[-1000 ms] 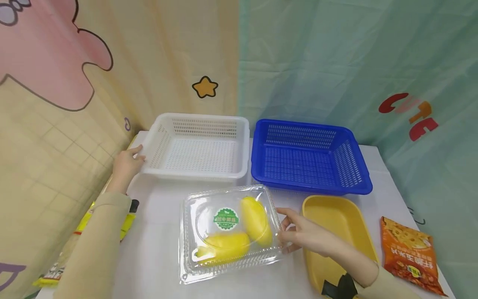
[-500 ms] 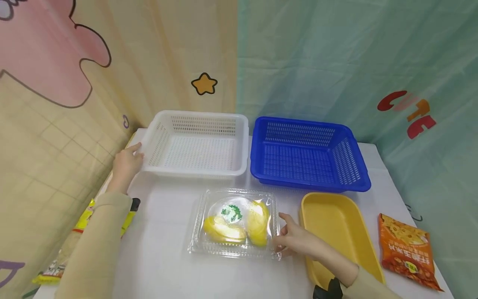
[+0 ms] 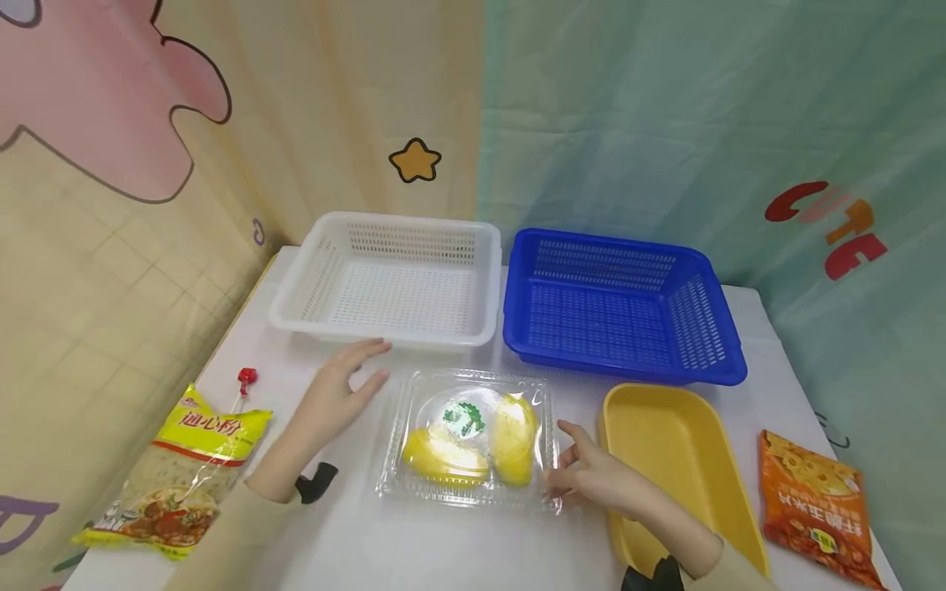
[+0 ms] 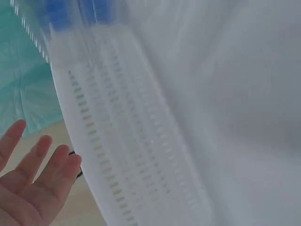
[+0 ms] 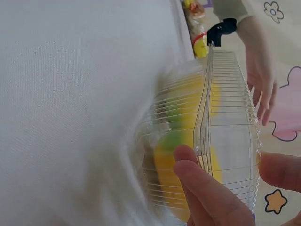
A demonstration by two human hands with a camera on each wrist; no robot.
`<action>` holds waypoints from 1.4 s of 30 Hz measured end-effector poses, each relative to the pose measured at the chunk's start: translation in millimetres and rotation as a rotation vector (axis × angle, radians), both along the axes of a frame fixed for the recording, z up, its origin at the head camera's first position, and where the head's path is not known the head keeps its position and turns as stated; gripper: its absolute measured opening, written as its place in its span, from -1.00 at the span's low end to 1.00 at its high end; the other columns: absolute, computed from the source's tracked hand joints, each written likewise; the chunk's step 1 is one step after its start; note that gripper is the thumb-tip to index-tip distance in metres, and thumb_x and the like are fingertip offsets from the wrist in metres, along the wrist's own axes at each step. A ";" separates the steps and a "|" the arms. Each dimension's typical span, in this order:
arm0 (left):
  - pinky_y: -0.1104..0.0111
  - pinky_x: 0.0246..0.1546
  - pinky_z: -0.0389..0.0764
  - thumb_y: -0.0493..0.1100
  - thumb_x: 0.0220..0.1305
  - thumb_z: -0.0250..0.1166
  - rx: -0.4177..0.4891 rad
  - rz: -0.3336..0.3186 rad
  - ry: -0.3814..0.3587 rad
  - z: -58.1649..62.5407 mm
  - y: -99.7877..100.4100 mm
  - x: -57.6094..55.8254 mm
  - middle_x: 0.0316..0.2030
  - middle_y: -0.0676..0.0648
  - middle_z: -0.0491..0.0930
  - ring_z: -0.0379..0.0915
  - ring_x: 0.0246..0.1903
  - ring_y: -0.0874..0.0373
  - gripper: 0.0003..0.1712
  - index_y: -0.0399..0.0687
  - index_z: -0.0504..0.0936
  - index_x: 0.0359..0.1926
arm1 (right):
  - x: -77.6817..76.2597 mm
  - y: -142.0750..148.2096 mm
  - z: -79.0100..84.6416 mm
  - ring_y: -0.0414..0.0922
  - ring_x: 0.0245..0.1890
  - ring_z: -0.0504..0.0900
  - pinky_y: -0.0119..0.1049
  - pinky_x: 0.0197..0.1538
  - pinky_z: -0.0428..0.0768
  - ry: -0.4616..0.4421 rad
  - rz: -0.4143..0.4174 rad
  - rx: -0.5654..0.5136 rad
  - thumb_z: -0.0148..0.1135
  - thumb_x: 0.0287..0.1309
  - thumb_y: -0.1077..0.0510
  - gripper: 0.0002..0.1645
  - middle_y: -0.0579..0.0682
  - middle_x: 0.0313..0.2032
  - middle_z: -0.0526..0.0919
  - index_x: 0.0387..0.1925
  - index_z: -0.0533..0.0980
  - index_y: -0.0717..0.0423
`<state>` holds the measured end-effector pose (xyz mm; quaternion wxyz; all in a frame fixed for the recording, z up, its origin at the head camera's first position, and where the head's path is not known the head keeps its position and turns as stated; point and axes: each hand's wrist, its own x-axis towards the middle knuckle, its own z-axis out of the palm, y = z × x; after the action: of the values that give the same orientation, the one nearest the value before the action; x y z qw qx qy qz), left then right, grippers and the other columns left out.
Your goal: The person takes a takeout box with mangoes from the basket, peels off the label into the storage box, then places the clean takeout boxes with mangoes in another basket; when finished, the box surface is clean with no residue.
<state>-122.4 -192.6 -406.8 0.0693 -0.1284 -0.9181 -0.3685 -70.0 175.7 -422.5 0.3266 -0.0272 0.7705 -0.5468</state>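
Pasta bag (image 3: 185, 472) lies leftmost, perhaps kept aside. The empty left hand (image 3: 331, 402) hovers loosely near the clear box (image 3: 467, 447) of fruit (image 3: 512, 439) on the table (image 3: 429, 550); the right hand (image 3: 591, 474) pinches the box's right edge, seemingly to steady it.

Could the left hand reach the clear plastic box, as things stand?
Probably yes: the left hand hovers near the clear plastic box, nothing visible lies between them, and the right hand grips the opposite side.

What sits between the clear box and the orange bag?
The yellow tray, plus the right hand and its forearm, in the head view.
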 end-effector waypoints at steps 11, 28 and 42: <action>-0.04 0.20 0.52 -0.17 0.33 0.28 0.299 -0.122 -0.401 -35.0 16.5 27.4 0.44 -0.33 0.11 0.29 0.30 -0.39 -0.29 0.00 0.25 0.45 | 2.8 3.2 -3.4 -0.05 -0.26 0.68 -0.02 -0.14 0.71 0.004 -0.003 0.014 0.26 0.25 0.18 0.08 0.22 -0.17 0.37 0.46 -0.25 0.44; -0.08 0.14 0.56 -0.18 0.27 0.33 0.275 -0.024 -0.429 -44.1 26.9 25.7 0.27 -0.33 0.37 0.35 0.25 -0.39 -0.26 0.18 0.29 0.44 | -8.5 -0.4 18.7 0.05 -0.15 0.69 -0.08 -0.10 0.68 0.249 0.096 0.297 0.36 0.17 0.07 0.07 0.26 0.02 0.55 0.47 -0.06 0.36; -0.12 0.12 0.56 -0.23 0.27 0.31 0.258 0.038 -0.462 -39.3 32.8 26.3 0.32 -0.34 0.33 0.34 0.26 -0.40 -0.25 0.20 0.28 0.44 | -63.8 -73.4 66.7 0.03 0.12 0.59 -0.06 0.16 0.60 0.658 0.405 0.360 0.24 0.28 0.00 -0.43 0.10 0.14 0.60 0.25 0.46 0.16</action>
<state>-96.1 -159.8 -446.1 -0.1194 -0.0137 -0.8572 -0.5007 -133.8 102.2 -355.7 0.1639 -0.2934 0.8960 -0.2904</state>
